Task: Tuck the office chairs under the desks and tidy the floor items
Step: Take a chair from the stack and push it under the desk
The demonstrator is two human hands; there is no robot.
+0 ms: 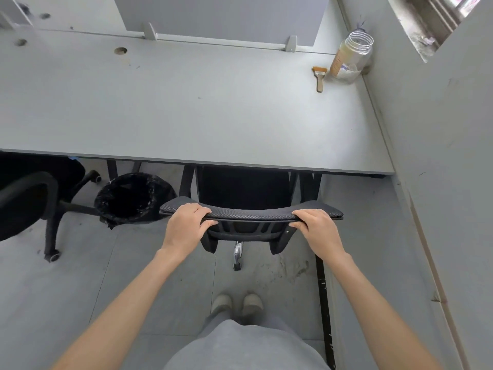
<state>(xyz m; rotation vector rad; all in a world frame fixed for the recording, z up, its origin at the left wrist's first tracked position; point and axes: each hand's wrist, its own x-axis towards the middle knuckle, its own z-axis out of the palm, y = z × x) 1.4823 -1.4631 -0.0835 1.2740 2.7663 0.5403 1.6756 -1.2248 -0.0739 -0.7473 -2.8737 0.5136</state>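
Both hands are on the top edge of the mesh-back office chair. The left hand and the right hand each hold the backrest, with fingers curled over the rim and the thumbs below it, so the grasp looks firm. The seat is already under the grey tabletop; only the backrest and one chrome leg with its caster stay outside the edge.

From here I see some risks. If the person pushes more, the backrest can hit the tabletop edge, and the fingers on the rim can be pinched between them. I cannot see the armrests clearly, so I cannot tell if they pass under the edge or catch on it. The chair stands near the black desk legs on both sides, and a crooked push can knock the base against them.

To the left, just beside the chair, stands a waste bin with a black liner. If the chair turns that way, it can tip the bin. Farther left a second office chair is only partly under the tabletop, with its caster out on the floor, so in my judgement this part of the task is not yet done.

A hard bump can also shake the tabletop, where a plastic jar and a small brush stand at the far right corner.
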